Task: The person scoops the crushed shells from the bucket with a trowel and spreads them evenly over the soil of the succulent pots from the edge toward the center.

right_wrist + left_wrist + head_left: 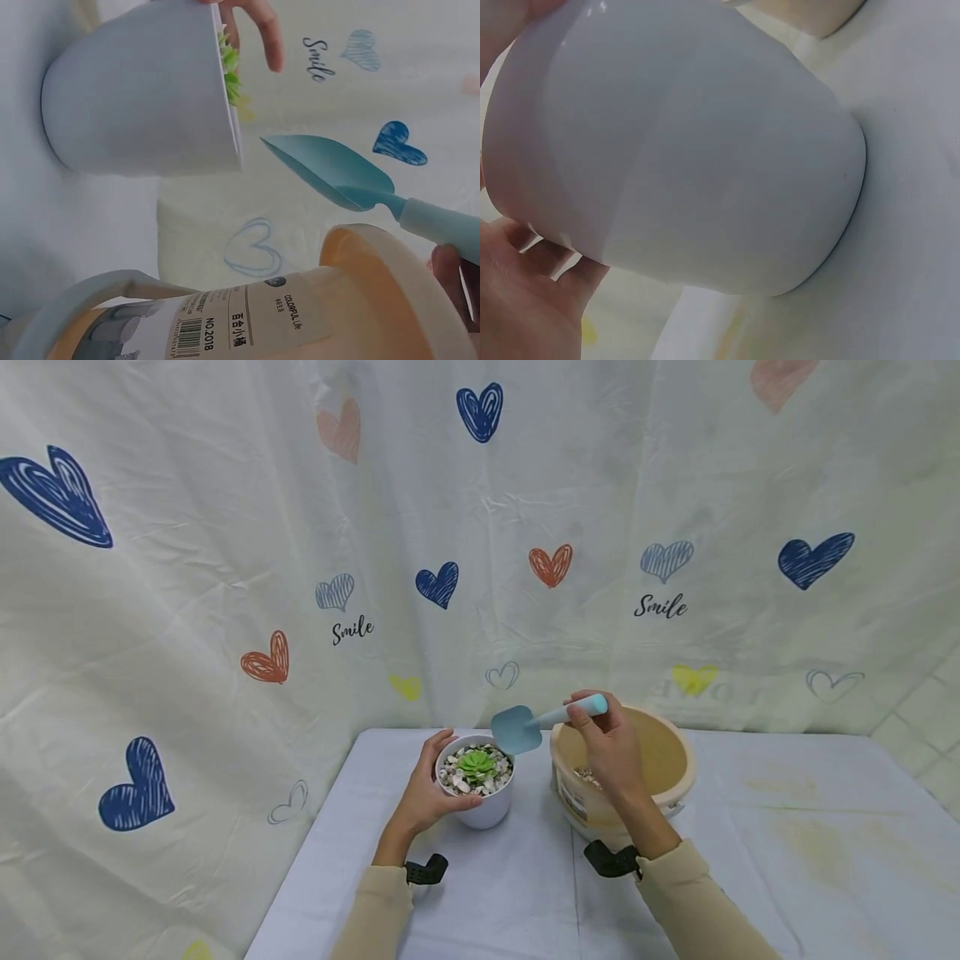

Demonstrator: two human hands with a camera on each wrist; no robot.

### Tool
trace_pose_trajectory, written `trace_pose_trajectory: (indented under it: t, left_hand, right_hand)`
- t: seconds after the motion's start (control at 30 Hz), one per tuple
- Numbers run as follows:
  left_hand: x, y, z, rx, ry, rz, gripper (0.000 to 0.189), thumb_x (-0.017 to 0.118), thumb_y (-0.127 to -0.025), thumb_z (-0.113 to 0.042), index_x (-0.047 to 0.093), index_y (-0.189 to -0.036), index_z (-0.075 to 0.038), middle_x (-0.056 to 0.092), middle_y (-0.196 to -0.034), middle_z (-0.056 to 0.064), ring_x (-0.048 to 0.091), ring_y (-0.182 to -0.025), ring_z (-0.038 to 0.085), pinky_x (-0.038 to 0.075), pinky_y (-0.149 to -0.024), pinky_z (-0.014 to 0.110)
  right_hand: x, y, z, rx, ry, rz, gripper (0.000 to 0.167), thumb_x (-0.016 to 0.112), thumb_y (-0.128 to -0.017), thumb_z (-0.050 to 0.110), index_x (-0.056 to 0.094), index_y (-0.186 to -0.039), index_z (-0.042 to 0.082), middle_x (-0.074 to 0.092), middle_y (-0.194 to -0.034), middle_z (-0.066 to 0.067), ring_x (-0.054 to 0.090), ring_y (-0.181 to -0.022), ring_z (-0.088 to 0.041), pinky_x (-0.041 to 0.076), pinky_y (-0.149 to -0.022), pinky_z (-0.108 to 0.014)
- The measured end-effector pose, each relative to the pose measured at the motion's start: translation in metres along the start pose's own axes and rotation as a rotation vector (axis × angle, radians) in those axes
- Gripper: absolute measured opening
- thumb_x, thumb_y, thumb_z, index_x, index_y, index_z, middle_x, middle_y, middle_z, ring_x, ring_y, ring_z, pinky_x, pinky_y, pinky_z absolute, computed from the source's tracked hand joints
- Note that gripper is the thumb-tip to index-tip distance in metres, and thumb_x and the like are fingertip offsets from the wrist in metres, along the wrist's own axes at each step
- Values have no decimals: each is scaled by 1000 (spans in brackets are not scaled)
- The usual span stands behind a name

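A white flowerpot (486, 810) stands on the table, a green succulent (476, 764) in it amid pale pebbles (457, 781). My left hand (429, 789) grips the pot from its left, thumb at the near side and fingers around the far side. In the left wrist view, the pot's smooth wall (682, 150) fills most of the picture. My right hand (613, 750) pinches the handle of a light blue trowel (517, 729) whose blade points left, near the pot's right rim. In the right wrist view, the trowel's scoop (330, 169) looks bare and sits apart from the pot.
A cream plastic bucket (686, 768) stands right of the pot, beneath my right forearm, with some pebbles (587, 775) inside. It has a printed label (247, 319) and a handle (82, 296). White cloth covers the table (810, 860); a heart-patterned curtain (480, 510) hangs behind it.
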State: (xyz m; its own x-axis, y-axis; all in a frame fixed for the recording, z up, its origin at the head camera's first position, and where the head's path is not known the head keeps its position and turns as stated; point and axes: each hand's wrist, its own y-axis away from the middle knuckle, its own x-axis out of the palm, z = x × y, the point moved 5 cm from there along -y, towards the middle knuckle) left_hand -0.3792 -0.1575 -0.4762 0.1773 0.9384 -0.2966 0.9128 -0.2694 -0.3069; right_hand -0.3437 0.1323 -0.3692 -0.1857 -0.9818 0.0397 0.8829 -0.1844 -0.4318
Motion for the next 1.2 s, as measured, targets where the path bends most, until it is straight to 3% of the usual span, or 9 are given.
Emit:
trace_pose_trajectory:
  t: [0.13, 0.3, 0.57, 0.7, 0.8, 0.9, 1.03, 1.1, 1.2]
  left_hand:
    - [-1, 0, -1, 4, -10, 10, 115, 98, -66, -19, 28, -154, -42, 41, -158, 4, 47, -141, 29, 39, -113, 56]
    - [-2, 1, -2, 5, -15, 28, 114, 97, -67, -19, 28, -155, -42, 40, -160, 5, 47, -141, 30, 40, -112, 55]
    - [-5, 1, -3, -5, -27, 60, 104, 96, -69, -21, 34, -151, -32, 47, -152, 11, 53, -132, 29, 46, -105, 47]
    - [-8, 5, -10, -37, -109, 46, 106, 97, -67, -28, 34, -152, -35, 46, -156, 8, 51, -136, 27, 44, -108, 53]
    - [-9, 7, -24, -22, -224, 24, 103, 95, -69, -36, 35, -152, -38, 44, -158, 3, 48, -140, 26, 43, -110, 58]
    - [-2, 8, -51, 76, -312, -40, 90, 90, -76, -36, 41, -151, -33, 47, -155, 0, 47, -141, 26, 42, -111, 59]
    - [26, 6, -84, 232, -250, -139, 55, 80, -88, -23, 57, -138, -21, 62, -138, 1, 59, -129, 30, 47, -106, 57]
    - [46, 5, -93, 267, -180, -155, 42, 75, -92, -20, 61, -131, -19, 67, -129, 3, 64, -119, 31, 52, -101, 53]
    - [78, 3, -95, 242, -97, -135, 35, 69, -97, -24, 61, -131, -18, 67, -126, 5, 68, -112, 28, 57, -96, 46]
  right_hand:
    - [-5, 0, -1, 16, -89, -73, 26, 65, -101, 22, 63, -119, 4, 69, -106, 4, 68, -97, -11, 58, -91, -22]
    - [-17, 1, 1, -2, -194, -165, 22, 67, -100, 19, 65, -114, 1, 71, -101, 1, 70, -92, -12, 59, -88, -23]
    - [-57, 3, 13, -5, -323, -298, 26, 71, -97, 18, 65, -109, -5, 72, -98, -7, 74, -86, -14, 61, -82, -25]
    - [-81, 4, 21, 19, -370, -341, 24, 73, -95, 16, 66, -106, -3, 71, -99, -9, 74, -86, -15, 61, -80, -26]
    - [-99, 5, 23, 62, -372, -372, 23, 75, -93, 14, 66, -104, -3, 70, -97, -8, 74, -83, -15, 61, -78, -25]
    - [-115, 4, 21, 111, -327, -378, 22, 76, -92, 13, 66, -105, -2, 69, -95, -5, 73, -81, -13, 61, -76, -23]
    - [-125, 0, 15, 177, -150, -301, 23, 74, -94, 17, 67, -109, 1, 65, -98, 2, 70, -84, -6, 59, -76, -17]
    - [-125, -3, 12, 192, 32, -216, 26, 70, -97, 24, 66, -113, 3, 63, -101, 6, 66, -87, -2, 57, -77, -14]
    - [-120, -8, 7, 181, 332, -81, 35, 64, -101, 36, 65, -119, 6, 65, -109, 4, 63, -93, -2, 57, -78, -14]
